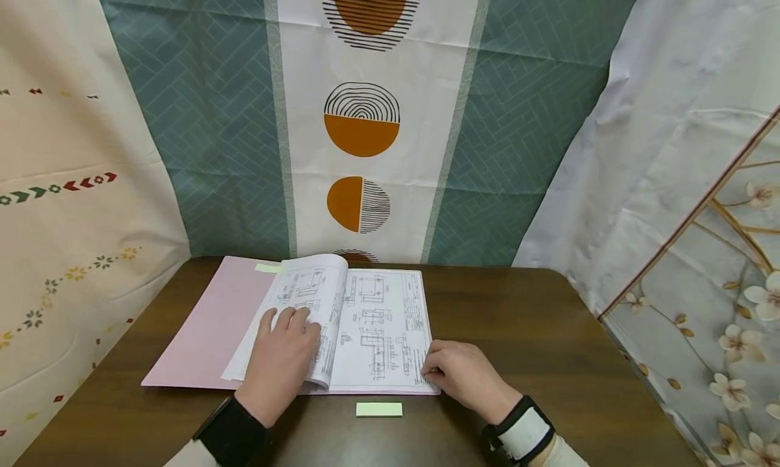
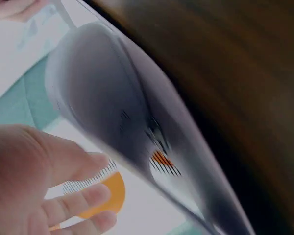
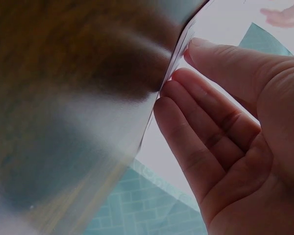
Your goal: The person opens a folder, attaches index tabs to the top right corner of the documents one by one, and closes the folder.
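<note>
Book (image 1: 359,325) open on table (image 1: 500,304); our left hand (image 1: 283,355) rests ungripping on the turned pages (image 1: 334,284), our right hand (image 1: 460,372) pinches the right page's edge. We seem mid-leafing; next calls for separating one sheet.

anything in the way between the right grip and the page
Nothing visible: the right grip touches the page at its right edge. The green strip lies in front of the folder, off to the grip's left.

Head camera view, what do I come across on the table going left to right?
Pink folder cover, left hand on the turned pages, small light green pad, right hand.
</note>
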Tool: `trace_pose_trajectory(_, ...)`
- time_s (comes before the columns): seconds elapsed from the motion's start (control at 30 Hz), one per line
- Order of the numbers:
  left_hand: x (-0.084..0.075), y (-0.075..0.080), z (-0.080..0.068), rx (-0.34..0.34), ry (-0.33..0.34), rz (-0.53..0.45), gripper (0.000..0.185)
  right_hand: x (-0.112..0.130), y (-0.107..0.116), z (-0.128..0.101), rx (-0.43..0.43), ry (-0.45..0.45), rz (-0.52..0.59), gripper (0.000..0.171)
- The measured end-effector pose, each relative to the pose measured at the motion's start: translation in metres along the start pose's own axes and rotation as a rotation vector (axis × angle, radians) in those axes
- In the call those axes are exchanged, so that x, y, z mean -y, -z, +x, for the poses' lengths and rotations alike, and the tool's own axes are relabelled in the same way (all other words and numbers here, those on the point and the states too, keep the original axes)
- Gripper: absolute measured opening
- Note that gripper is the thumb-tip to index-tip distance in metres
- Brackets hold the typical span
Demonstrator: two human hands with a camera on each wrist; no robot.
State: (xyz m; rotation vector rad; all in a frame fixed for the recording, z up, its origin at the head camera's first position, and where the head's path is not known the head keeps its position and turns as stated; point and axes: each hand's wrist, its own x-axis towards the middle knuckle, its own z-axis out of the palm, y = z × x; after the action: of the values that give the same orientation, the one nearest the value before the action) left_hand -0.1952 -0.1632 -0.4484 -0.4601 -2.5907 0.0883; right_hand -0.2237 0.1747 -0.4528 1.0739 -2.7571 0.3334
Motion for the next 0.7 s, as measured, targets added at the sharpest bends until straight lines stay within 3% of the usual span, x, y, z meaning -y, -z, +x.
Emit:
trace_pose_trajectory(0.13, -0.019, -0.003, 0.014, 0.017, -0.110, -0.038, 0.029, -0.001, -0.001, 0.000, 0.001, -0.002, 0.003, 0.014)
trace_pose_trajectory(0.27, -0.035, -0.006, 0.022, 0.118, -0.181, -0.049, 0.025, -0.002, -0.002, 0.000, -0.005, 0.009, 0.001, 0.016)
trace_pose_trajectory(0.43, -0.042, -0.009, 0.024, 0.231, -0.160, -0.030, 0.021, -0.003, -0.001, 0.003, 0.006, 0.021, 0.001, 0.016)
trace_pose_trajectory(0.7, -0.043, -0.011, 0.029, 0.289, -0.114, -0.041, 0.021, -0.003, 0.002, 0.001, 0.008, 0.001, 0.014, 0.014)
